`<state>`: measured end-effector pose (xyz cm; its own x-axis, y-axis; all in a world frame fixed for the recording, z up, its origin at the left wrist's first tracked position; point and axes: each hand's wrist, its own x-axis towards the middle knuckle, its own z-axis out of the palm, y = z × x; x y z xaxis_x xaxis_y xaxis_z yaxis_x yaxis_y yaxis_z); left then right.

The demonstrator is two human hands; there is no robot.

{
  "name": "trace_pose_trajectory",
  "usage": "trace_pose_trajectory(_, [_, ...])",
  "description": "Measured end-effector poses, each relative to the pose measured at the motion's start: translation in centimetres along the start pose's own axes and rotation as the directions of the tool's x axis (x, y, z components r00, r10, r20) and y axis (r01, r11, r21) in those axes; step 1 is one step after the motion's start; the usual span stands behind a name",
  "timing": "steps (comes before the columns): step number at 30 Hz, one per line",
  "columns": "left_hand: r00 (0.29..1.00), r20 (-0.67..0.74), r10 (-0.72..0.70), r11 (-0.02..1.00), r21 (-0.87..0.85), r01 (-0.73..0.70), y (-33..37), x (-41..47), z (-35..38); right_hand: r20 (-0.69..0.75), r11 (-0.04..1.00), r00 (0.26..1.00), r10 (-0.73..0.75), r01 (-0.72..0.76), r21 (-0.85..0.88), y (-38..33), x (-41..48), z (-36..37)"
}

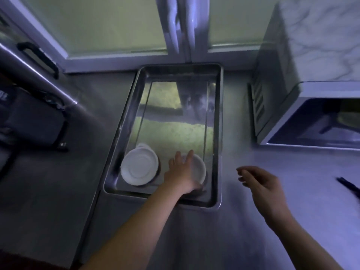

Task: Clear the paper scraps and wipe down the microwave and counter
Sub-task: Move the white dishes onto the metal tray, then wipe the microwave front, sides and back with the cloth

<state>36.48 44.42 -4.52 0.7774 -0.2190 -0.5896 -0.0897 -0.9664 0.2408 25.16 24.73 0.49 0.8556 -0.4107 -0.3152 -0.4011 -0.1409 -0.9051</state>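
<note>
Head view has the left hand [181,172], fingers spread, resting on, perhaps gripping, the white dish [199,168] in the steel tray [218,123], right hand [261,184] loosely curled, empty; lift it level.

I can read no text from here. The nearest thing to writing is a small pale tag [62,144] on the lower corner of the dark appliance [35,121] at the left edge of the tabletop [253,221], and it is too blurred to make out any letter or number. A few pale marks [2,95] sit higher on that same appliance, at the picture's far left edge, and they are just as smeared. The microwave [311,121] at the right edge shows me no brand, dial figure or label on its side or front.
</note>
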Motion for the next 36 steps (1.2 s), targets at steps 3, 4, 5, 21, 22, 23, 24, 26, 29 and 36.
trace_pose_trajectory(3, [0.999,-0.032,-0.012,0.995,0.101,0.015,0.6,0.6,0.4,-0.012,0.999,0.999,0.034,-0.034,-0.003,0.5,-1.9,-0.1])
trace_pose_trajectory(4, [0.999,-0.038,0.009,0.993,0.115,-0.004,0.4,0.6,0.4,-0.016,0.999,0.999,0.046,-0.046,-0.002,0.7,-2.5,0.0])
trace_pose_trajectory(5, [0.999,-0.030,0.039,0.991,0.127,-0.035,0.1,0.6,0.3,-0.023,0.999,0.998,0.053,-0.053,-0.002,0.9,-3.3,0.1])
trace_pose_trajectory(21, [0.896,-0.193,0.400,0.906,-0.066,-0.418,-1.8,-2.5,-2.2,-0.335,0.982,0.929,0.159,-0.114,0.149,1.7,-18.4,2.5])
trace_pose_trajectory(22, [0.873,-0.217,0.436,0.845,-0.233,-0.480,-0.8,-3.6,-1.3,-0.357,0.977,0.916,0.185,-0.132,0.168,2.0,-19.5,2.1])
trace_pose_trajectory(23, [0.862,-0.206,0.462,0.771,-0.387,-0.506,0.4,-4.9,-0.3,-0.379,0.973,0.902,0.207,-0.147,0.180,2.4,-20.6,1.5])
trace_pose_trajectory(24, [0.856,-0.172,0.487,0.708,-0.496,-0.502,1.5,-6.4,0.9,-0.401,0.970,0.889,0.220,-0.157,0.184,2.6,-21.7,0.7])
trace_pose_trajectory(26, [0.832,-0.086,0.548,0.634,-0.606,-0.480,3.6,-9.4,3.8,-0.460,0.967,0.855,0.241,-0.168,0.194,3.2,-23.5,-1.4])
trace_pose_trajectory(29, [0.783,0.058,0.620,0.613,-0.659,-0.436,6.6,-12.7,8.6,-0.558,0.959,0.785,0.271,-0.173,0.224,4.6,-25.3,-5.6])
trace_pose_trajectory(36, [0.726,0.227,0.648,0.710,-0.524,-0.470,14.4,-13.4,14.7,-0.594,0.928,0.713,0.372,-0.303,0.218,13.2,-23.0,-18.6])
